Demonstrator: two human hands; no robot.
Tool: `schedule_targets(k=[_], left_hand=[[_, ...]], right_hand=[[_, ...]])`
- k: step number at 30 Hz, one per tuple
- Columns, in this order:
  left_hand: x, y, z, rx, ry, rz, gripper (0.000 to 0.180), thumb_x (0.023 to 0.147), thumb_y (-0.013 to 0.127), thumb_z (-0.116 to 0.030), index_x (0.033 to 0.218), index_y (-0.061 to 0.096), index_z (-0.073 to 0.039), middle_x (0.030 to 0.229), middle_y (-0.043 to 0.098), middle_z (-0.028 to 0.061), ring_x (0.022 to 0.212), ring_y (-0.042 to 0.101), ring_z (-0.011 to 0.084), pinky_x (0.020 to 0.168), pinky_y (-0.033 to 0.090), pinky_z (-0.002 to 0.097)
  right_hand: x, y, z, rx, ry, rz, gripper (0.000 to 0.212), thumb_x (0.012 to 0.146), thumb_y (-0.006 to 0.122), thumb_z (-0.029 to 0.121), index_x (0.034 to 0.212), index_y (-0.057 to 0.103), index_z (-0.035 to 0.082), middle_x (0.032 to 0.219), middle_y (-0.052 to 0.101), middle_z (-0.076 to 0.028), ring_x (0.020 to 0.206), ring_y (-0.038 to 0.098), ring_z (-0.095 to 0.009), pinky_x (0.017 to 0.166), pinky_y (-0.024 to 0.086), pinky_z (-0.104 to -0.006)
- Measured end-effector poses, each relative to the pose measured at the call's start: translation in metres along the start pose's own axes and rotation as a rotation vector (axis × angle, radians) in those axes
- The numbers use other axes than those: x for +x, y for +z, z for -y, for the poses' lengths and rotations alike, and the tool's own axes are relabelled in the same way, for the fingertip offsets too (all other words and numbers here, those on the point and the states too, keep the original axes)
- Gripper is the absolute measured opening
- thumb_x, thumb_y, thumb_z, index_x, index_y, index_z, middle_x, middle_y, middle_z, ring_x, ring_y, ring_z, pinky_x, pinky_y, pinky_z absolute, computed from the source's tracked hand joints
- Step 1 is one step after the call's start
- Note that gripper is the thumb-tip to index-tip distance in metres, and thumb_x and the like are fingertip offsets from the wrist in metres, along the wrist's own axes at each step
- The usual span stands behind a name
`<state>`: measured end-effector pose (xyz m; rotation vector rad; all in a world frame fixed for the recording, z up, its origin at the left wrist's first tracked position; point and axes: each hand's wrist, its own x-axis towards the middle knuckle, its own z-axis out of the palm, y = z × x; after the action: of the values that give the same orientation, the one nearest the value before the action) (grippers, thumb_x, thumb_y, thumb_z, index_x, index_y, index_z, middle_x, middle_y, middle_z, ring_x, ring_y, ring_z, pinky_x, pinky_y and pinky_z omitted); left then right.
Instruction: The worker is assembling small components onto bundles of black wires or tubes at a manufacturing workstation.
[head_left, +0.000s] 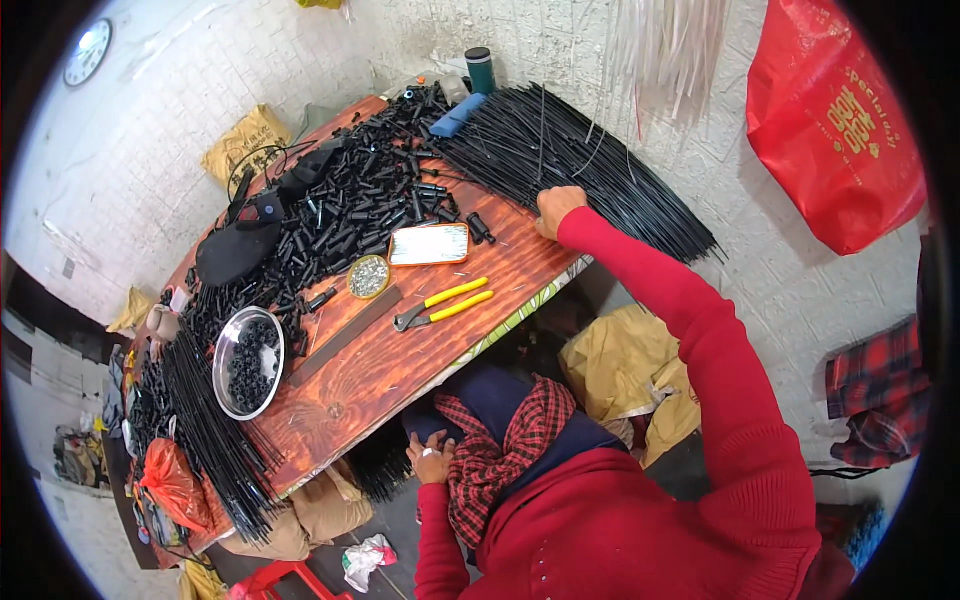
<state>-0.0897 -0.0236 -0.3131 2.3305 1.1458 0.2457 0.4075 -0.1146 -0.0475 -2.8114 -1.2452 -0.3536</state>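
My right hand (pixel 559 211) is closed like a fist on the table's right edge, beside a large bundle of long thin black rods (pixel 590 150). What its fingers hold, if anything, is hidden. Lower down, my left hand (pixel 431 461) rests against the dark cloth at my lap, fingers bent and apart, with something white around one finger. Yellow-handled cutting pliers (pixel 440 303) lie on the table between the two hands. Behind them are a white tray with an orange rim (pixel 429 245) holding thin pale pieces and a round dish of small metal bits (pixel 369 277).
Black tubular parts (pixel 340 205) heap across the wooden table (pixel 345 410). At left stand a metal bowl of black pieces (pixel 223 385) and more black rods (pixel 210 430). A dark cup (pixel 480 70) and blue block (pixel 458 115) sit far back. A red bag (pixel 830 120) hangs right.
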Motion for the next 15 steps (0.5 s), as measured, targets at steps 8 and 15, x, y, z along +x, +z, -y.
schedule_targets(k=[8,15], left_hand=[[-0.001,-0.006,-0.006,0.020,0.017,-0.046,0.033,0.082,0.071,-0.040,0.112,0.071,-0.026,0.140,0.043,0.0294,0.125,0.042,0.0457,0.103,0.040,0.0488],[-0.003,-0.006,-0.010,-0.015,-0.020,-0.031,0.034,0.083,0.069,-0.040,0.113,0.071,-0.025,0.143,0.041,0.0293,0.126,0.041,0.0455,0.104,0.039,0.0488]], right_hand=[[-0.017,0.008,0.009,0.007,-0.078,-0.072,0.020,0.078,0.073,0.027,0.082,0.074,0.008,0.085,0.073,-0.015,0.081,0.071,-0.030,0.070,0.056,-0.0422],[0.005,-0.007,0.010,-0.028,-0.028,0.145,0.026,0.072,0.071,0.030,0.082,0.075,0.006,0.084,0.072,-0.017,0.083,0.071,-0.033,0.073,0.056,-0.0428]])
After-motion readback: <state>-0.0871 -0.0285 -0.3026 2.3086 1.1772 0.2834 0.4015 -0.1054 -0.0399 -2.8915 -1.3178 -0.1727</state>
